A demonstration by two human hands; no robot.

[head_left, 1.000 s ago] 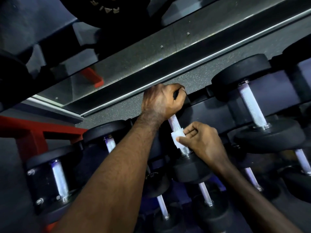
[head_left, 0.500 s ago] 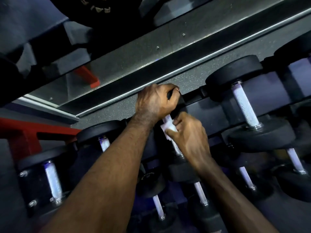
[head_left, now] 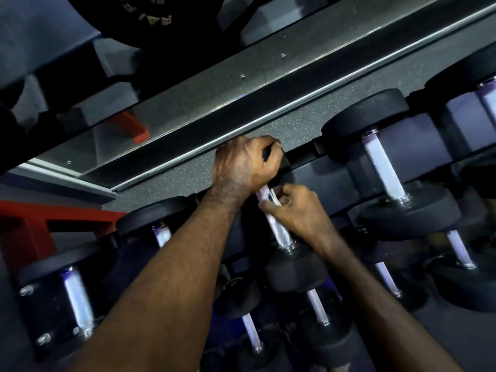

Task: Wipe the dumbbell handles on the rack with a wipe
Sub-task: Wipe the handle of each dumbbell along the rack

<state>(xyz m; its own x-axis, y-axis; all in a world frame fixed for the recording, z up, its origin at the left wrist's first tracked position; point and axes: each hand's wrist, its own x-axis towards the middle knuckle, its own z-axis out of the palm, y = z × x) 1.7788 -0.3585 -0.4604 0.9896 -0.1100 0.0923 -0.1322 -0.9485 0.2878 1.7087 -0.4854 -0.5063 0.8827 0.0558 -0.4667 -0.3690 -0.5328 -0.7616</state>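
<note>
My right hand (head_left: 298, 210), pinching the small folded white wipe (head_left: 273, 197) around the silver knurled steel dumbbell handle (head_left: 279, 230), has slid from the handle's lower half up to its top, just under my left hand (head_left: 243, 165), which curls over the dumbbell's far black rubber head; this handle looks nearly finished. On the dark tiered dumbbell rack (head_left: 322, 181) I count about ten handles in view, one wipe, and most handles still await wiping.

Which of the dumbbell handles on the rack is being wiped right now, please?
The centre handle: the right hand presses the white wipe round it while the left hand grips its far head. The other handles are untouched.
</note>
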